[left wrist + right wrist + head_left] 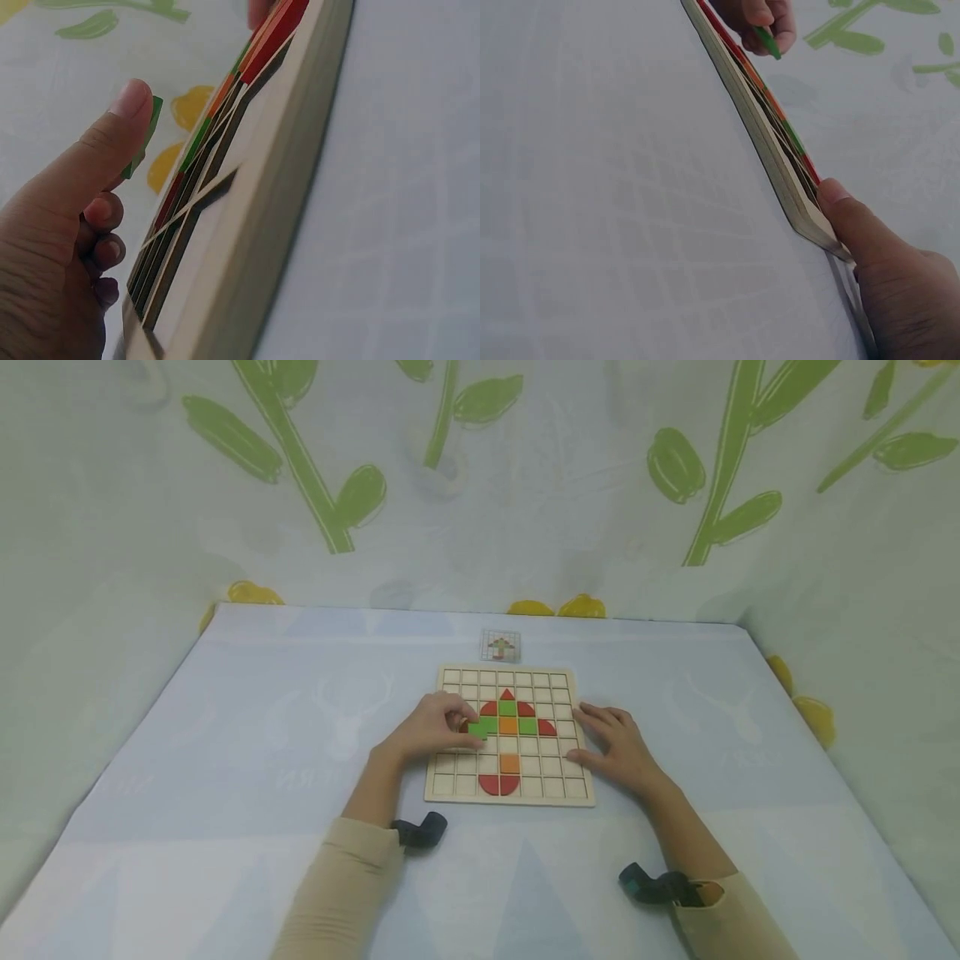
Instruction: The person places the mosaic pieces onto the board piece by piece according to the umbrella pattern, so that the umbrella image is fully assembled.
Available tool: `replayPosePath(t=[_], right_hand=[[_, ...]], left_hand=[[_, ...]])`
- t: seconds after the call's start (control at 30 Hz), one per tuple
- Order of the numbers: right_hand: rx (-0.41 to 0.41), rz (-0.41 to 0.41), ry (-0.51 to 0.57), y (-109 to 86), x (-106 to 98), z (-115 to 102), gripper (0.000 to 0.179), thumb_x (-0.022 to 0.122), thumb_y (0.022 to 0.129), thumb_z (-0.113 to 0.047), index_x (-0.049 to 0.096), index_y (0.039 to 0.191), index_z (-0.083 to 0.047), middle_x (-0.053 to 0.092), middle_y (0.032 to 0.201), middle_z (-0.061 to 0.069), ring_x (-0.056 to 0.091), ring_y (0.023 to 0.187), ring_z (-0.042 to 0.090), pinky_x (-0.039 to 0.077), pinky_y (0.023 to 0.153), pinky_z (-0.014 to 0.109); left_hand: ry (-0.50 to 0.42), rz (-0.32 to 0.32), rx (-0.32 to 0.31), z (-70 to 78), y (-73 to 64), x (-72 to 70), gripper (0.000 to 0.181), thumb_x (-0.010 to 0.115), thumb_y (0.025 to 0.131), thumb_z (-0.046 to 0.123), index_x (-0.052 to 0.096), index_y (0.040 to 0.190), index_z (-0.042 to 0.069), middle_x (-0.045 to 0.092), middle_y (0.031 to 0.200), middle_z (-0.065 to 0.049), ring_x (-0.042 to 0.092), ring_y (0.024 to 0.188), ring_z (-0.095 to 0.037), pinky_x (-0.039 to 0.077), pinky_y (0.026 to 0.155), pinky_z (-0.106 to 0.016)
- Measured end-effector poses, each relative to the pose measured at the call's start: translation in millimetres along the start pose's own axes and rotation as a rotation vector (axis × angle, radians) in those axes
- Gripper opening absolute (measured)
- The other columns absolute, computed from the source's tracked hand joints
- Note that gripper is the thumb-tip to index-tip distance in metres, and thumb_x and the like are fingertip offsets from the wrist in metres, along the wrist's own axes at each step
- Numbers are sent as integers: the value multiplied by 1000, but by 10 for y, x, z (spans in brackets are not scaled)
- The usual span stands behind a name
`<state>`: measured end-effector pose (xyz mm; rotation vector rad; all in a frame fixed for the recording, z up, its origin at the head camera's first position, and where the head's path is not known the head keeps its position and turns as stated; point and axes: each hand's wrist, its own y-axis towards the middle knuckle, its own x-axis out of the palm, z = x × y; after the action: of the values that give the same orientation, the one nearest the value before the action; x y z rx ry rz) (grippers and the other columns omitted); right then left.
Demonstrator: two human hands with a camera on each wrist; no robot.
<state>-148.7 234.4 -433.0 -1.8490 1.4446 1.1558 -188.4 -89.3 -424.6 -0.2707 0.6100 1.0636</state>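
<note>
My left hand (435, 724) pinches a green tile (147, 139) between thumb and fingers. In the right wrist view the green tile (767, 43) is raised off the wooden grid board (543, 789). On the board lie a red triangle (507, 695), green squares (528, 727), orange squares (510, 764) and red quarter-round tiles (547, 727). My right hand (615, 747) rests at the board's right edge, its thumb (840, 206) touching the rim and its fingers loosely extended. Part of the board's left side is hidden by my left hand.
Behind the board lies a small pattern card (501, 646) with a similar coloured figure. The board sits on a pale, patterned tabletop (247, 718). Leaf-printed walls (562, 510) enclose the back and sides. Black camera mounts (422, 831) are worn at both wrists.
</note>
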Motion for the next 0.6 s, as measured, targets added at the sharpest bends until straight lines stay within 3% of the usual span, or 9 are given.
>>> replayPosePath(t=[0.6], right_hand=[[-11, 7, 3, -2, 6, 14, 70, 73, 79, -40, 48, 138, -11, 40, 146, 11, 30, 130, 37, 26, 102, 58]], left_hand=[[54, -40, 74, 121, 98, 209, 37, 85, 64, 41, 72, 91, 20, 53, 70, 5, 44, 73, -13, 36, 65, -27]])
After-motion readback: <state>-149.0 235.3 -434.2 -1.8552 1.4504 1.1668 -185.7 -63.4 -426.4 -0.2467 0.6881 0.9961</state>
